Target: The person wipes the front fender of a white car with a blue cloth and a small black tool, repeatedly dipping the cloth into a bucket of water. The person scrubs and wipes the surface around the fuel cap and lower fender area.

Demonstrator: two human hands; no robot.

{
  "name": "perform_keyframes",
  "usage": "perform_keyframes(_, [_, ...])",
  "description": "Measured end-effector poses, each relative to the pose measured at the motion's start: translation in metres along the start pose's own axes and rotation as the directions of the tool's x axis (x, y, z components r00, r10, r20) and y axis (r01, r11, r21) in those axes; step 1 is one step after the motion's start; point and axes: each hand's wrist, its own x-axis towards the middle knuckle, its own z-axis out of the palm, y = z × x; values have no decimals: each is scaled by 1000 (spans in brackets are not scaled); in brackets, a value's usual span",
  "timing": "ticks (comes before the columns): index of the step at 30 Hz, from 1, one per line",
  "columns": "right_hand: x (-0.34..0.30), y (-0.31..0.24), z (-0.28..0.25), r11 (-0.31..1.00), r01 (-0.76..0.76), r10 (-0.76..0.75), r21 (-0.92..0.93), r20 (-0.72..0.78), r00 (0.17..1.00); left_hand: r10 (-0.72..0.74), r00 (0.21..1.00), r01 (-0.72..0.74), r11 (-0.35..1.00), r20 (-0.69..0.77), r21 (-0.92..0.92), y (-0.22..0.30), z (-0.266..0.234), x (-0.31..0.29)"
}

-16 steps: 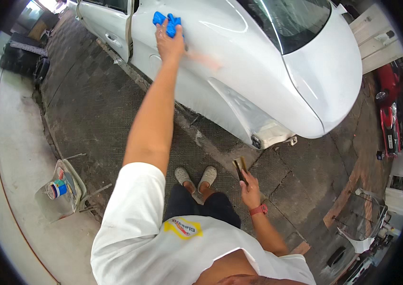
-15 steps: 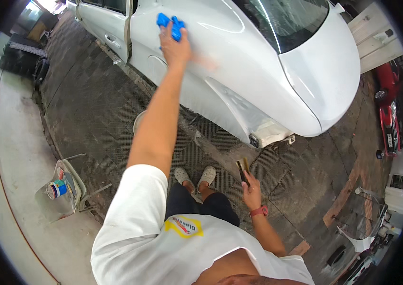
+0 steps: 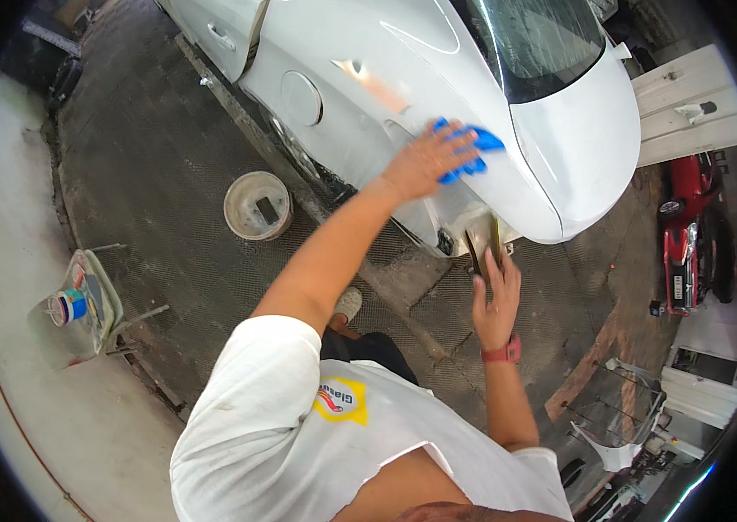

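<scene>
My left hand [image 3: 420,165] presses a crumpled blue cloth [image 3: 488,139] against the rear side panel of a white car [image 3: 590,174]. The fingers are spread over the cloth, and motion blurs both a little. Below the car's rear corner, my right hand [image 3: 497,304] holds thin flat plates, one dark [image 3: 473,252] and one yellowish [image 3: 495,237], upright between thumb and fingers. How they are gripped is partly hidden. A bare orange-and-metal patch [image 3: 377,87] shows in the white panel, left of the cloth.
A round bucket [image 3: 231,213] with a dark block [image 3: 267,210] in it stands on the floor beside the car. At left, a pale chair [image 3: 107,291] bears a blue-and-white can [image 3: 68,306]. A red car [image 3: 681,244] and loose car parts [image 3: 616,444] are at right.
My left hand and the blue cloth have moved right and toward me along the panel, toward the car's rear. My right hand has risen with the plates. The view has shifted, uncovering the bucket.
</scene>
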Motion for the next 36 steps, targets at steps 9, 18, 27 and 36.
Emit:
perform_keyframes(9, [181, -24, 57, 794, 478, -470, -376, 118, 875, -866, 448, 812, 498, -223, -305, -127, -48, -122])
perform_keyframes(18, [200, 10, 69, 663, 536, -450, -523, 294, 843, -905, -413, 755, -405, 105, -516, 100, -85, -716])
perform_keyframes(27, [337, -90, 153, 455, 596, -567, -662, 301, 767, -94, -989, 56, -949, 110, -310, 475, -162, -803])
perform_keyframes(36, [329, -115, 162, 508, 613, -499, -605, 373, 782, -497, -843, 499, -865, 206, -45, 505, -100, -803])
